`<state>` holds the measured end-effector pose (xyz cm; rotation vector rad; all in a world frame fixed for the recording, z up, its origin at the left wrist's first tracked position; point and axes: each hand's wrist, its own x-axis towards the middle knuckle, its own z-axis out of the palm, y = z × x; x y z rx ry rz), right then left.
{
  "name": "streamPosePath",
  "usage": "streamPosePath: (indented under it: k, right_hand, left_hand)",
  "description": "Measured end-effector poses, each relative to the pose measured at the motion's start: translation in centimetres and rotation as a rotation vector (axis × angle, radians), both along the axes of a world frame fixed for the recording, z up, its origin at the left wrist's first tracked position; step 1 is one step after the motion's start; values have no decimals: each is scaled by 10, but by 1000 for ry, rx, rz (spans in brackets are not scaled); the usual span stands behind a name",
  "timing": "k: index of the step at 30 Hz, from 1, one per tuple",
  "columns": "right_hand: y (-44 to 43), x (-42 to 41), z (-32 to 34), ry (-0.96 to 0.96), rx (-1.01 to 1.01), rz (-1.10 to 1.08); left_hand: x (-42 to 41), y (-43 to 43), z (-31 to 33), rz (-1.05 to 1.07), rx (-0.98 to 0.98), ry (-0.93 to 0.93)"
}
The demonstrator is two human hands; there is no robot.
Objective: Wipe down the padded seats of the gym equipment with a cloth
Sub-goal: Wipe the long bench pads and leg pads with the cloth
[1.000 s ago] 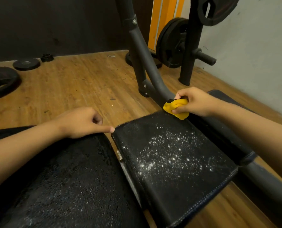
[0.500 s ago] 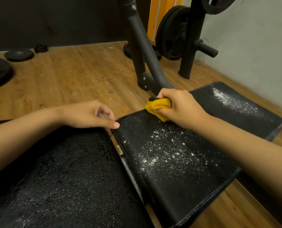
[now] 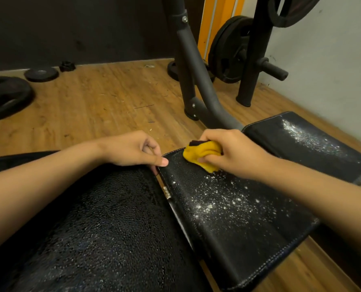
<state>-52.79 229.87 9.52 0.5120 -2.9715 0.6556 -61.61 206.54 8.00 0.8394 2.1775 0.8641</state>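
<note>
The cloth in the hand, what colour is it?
Yellow, with a small dark patch at its top. The cloth shows best in the head view.

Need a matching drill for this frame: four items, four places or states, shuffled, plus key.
Items
1. yellow cloth
2. left hand
3. small weight plate
4. middle pad

Places or states
a. lying on the wood floor, far left
b. flecked with white specks
c. bunched in the right hand
d. pinching the middle pad's corner

Pairs: 1-c, 2-d, 3-a, 4-b
</note>
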Motion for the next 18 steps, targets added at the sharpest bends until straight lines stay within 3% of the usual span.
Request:
streamPosePath:
  k: [5, 8, 10, 13, 18]
  right_hand:
    - [-9, -23, -1, 102, 57, -159]
    - [-36, -6, -5, 89, -11, -14]
    - [-37, 3, -2, 31, -25, 81]
    - [-35, -9, 3, 2, 5, 51]
    - [-60, -21, -1, 99, 81, 55]
  left_hand:
    - [-2, 0, -1, 7, 36, -8]
    - [-11, -16, 4, 19, 71, 12]
    - [-16, -32, 7, 6, -35, 116]
    - [-18, -38, -2, 24, -218, 243]
    - [-22, -32, -6, 53, -204, 244]
